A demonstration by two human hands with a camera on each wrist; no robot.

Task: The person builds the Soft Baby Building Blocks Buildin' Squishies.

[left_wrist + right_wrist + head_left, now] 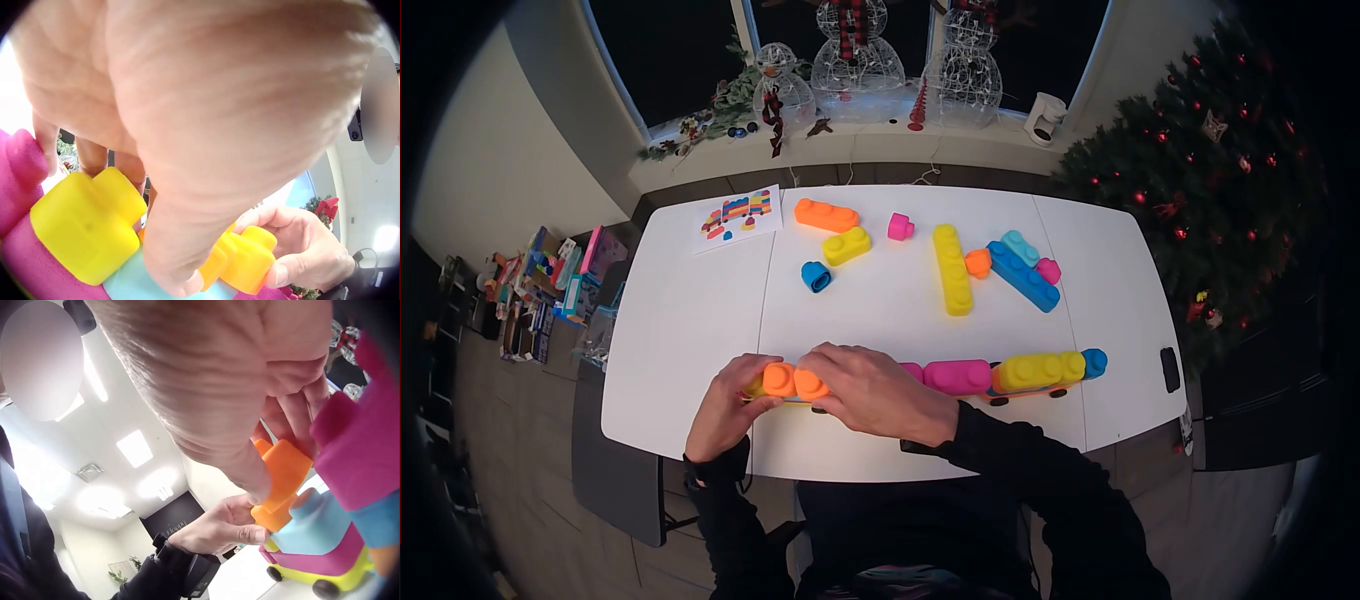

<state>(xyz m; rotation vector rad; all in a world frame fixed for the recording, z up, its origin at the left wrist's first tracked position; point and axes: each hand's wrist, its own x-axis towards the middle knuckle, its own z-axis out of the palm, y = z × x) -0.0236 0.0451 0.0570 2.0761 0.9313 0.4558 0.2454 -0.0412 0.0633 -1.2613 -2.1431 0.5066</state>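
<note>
Both hands at the near edge of the bench (680,300), over the left end of the block train. Right hand (870,395) pinches the right-hand orange block (811,384) between thumb and fingers; left hand (722,408) grips the left-hand orange block (778,379), thumb one side, fingers the other. The two sit side by side above a light-blue block (325,528) on a wheeled base (340,582). Right wrist view shows the right-hand one tilted; seating cannot be told. Likely trouble: pressed down at that slant, it could miss the stud and skid off. Sideways push might roll the base on its wheels; crowded fingers could knock the yellow block (87,228) loose. Containers: none seen in use; hollow underside of the dark-blue block (816,277) shows, nothing visible inside. Stacked boxes (550,285), far left: contents unreadable.
</note>
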